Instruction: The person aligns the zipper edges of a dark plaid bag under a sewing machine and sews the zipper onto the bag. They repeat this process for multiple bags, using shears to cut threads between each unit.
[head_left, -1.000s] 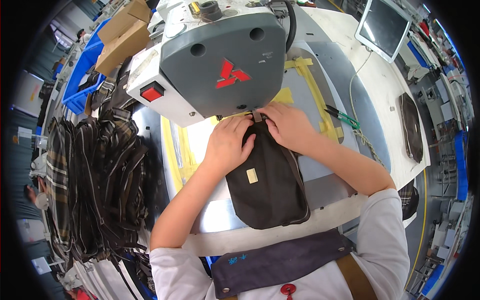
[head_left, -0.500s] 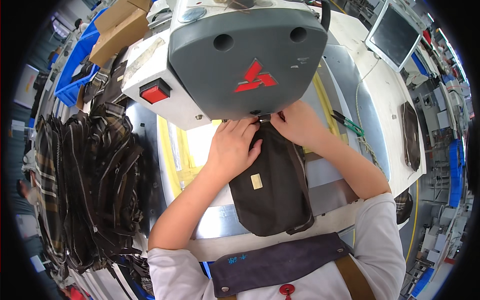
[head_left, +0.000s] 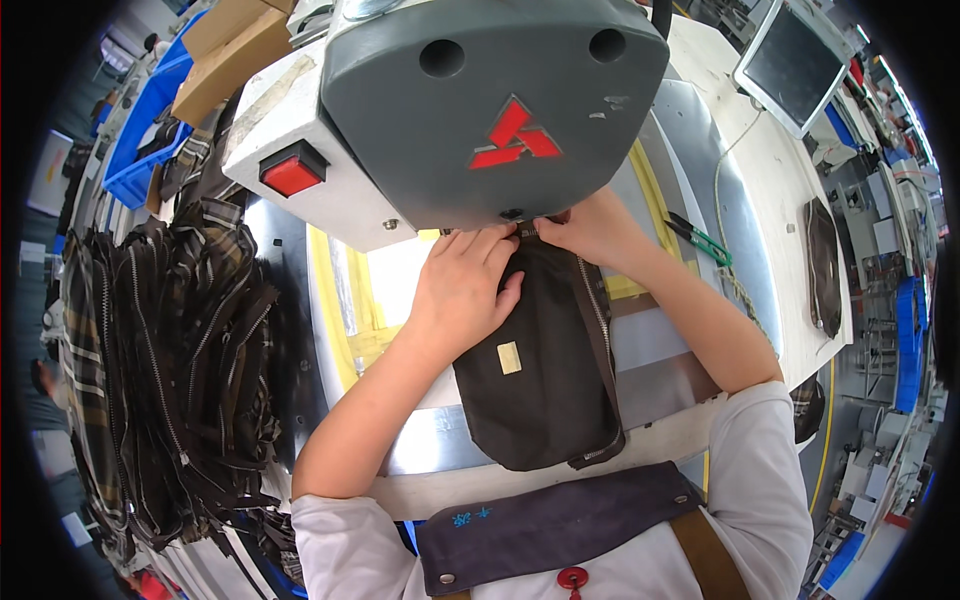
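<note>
A dark brown zippered fabric pouch with a small pale patch lies flat beneath a grey sewing machine head. My left hand rests on the pouch's upper left part, fingers stretched toward the needle area and thumb apart. At the top right edge, my right hand pinches the pouch by its upper end, the thumb close to the left fingertips. The machine head hides the needle and some of my right fingers.
A thick stack of dark and plaid zippered pieces stands on the left. Green-handled snips lie right of the work plate. Another brown pouch and a tilted screen are farther right. A red switch juts from the machine's left side.
The machine head looks larger and closer. My right thumb has shifted left along the pouch's top edge, toward my left fingertips. My left hand stays in place on the fabric.
</note>
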